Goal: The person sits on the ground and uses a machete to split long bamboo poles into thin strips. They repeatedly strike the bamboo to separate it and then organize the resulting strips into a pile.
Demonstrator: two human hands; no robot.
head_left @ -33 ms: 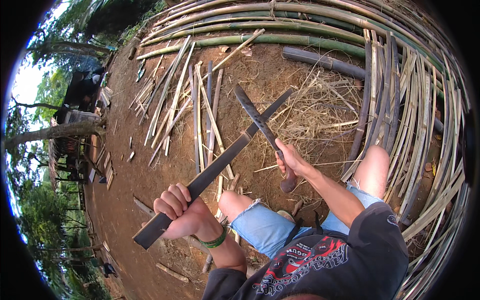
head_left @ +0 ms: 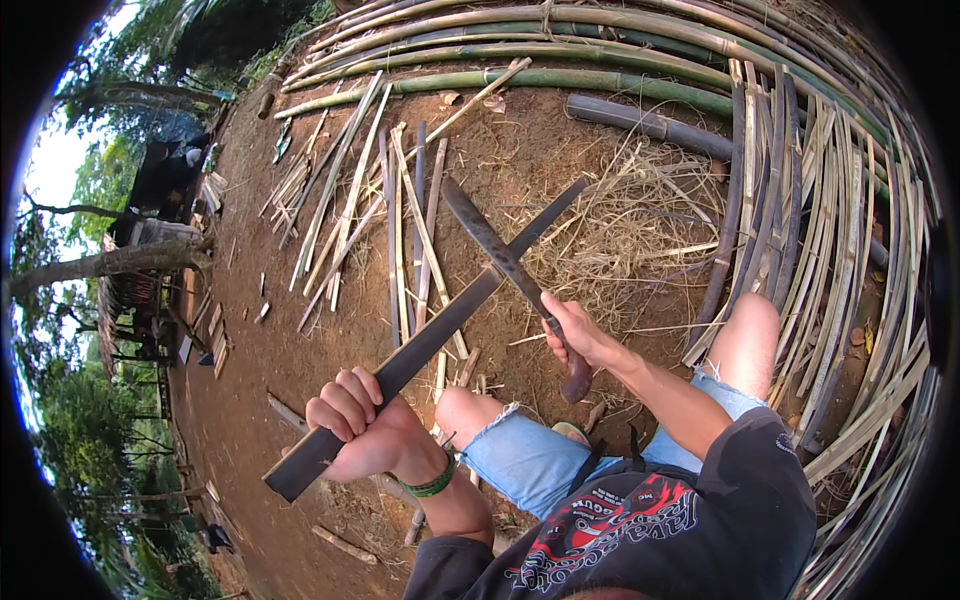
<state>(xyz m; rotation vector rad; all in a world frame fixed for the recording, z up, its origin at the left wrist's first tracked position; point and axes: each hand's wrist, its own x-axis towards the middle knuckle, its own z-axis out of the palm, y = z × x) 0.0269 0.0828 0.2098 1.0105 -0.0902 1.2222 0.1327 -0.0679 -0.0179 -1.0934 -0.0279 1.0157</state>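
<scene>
Machete (head_left: 519, 274) moved nearer left fingers (head_left: 342, 403), dark strip (head_left: 435, 336) inside them, ends protruding

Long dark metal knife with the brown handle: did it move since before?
Yes, the knife shifted left: its tip is nearer the straight brown bamboo strip on the brown dirt ground.

Hands, two: left hand (head_left: 362, 432), right hand (head_left: 580, 332); long-bladed knife (head_left: 492, 244), one; hand-held bamboo strip (head_left: 430, 340), one. Shavings heap (head_left: 640, 225), one; thick dark bamboo tube (head_left: 650, 125), one; denim shorts (head_left: 530, 462), one pair. Pale split strips (head_left: 832, 200), many, overlapping beyond count.
</scene>
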